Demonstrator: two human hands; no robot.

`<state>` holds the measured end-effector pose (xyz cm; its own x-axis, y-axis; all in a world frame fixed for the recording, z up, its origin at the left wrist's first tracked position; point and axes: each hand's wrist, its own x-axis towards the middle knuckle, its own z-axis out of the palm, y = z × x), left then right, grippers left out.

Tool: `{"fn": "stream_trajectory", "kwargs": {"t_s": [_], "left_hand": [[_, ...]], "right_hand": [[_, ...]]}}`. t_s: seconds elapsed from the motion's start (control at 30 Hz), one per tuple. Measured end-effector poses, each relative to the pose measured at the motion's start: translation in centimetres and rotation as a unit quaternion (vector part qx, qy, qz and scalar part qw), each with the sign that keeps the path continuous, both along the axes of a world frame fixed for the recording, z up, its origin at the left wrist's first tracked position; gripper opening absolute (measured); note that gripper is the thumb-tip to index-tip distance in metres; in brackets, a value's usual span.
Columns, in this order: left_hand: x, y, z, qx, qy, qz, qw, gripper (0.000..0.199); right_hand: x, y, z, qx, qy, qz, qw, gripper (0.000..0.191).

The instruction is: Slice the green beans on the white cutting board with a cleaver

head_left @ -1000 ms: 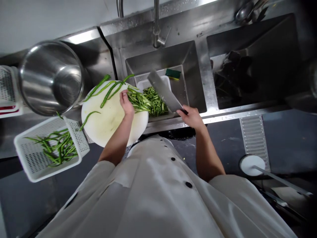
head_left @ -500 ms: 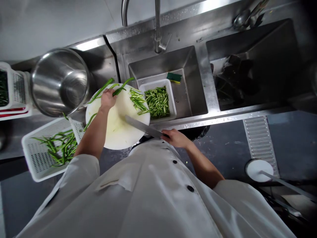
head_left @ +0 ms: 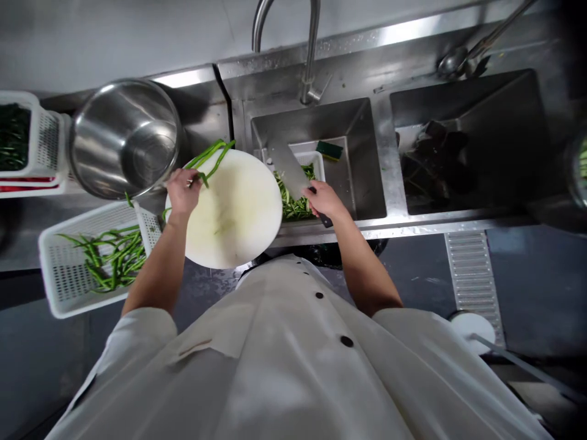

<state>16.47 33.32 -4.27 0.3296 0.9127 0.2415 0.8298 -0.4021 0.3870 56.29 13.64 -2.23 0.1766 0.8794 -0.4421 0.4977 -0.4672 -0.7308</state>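
My left hand [head_left: 184, 190] is closed at the upper left edge of the round white cutting board [head_left: 238, 220], fingers pinched on long green chili peppers [head_left: 211, 160]. The peppers lie across the board's rim. My right hand [head_left: 324, 200] grips the dark handle of a kitchen knife. Its broad blade [head_left: 288, 168] is held over the sink, above a white basket [head_left: 317, 160] of cut green pieces [head_left: 296, 208], and hides part of them. Apart from faint wet marks, the middle of the board is bare.
A white basket [head_left: 68, 293] of whole green peppers [head_left: 114, 260] stands at the left. Behind it is a large steel pot [head_left: 126, 137], with stacked baskets [head_left: 46, 140] beyond. A sponge [head_left: 329, 150] lies in the sink [head_left: 367, 183] under the faucet [head_left: 312, 55]. Dark items [head_left: 433, 146] fill part of the second sink.
The knife has swung from the board to over the sink basket, and the cut pieces at the board's right edge are gone from it. My left hand has shifted left along the rim.
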Motion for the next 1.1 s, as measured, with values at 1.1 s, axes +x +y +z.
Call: {"fn": "stream_trajectory", "kwargs": {"t_s": [1.1], "left_hand": [[-2.0, -16.6, -6.8, -0.006, 0.083, -0.039, 0.996, 0.033]], "right_hand": [[-10.1, -8.9, 6.8, -0.147, -0.309, 0.359, 0.869, 0.039]]}}
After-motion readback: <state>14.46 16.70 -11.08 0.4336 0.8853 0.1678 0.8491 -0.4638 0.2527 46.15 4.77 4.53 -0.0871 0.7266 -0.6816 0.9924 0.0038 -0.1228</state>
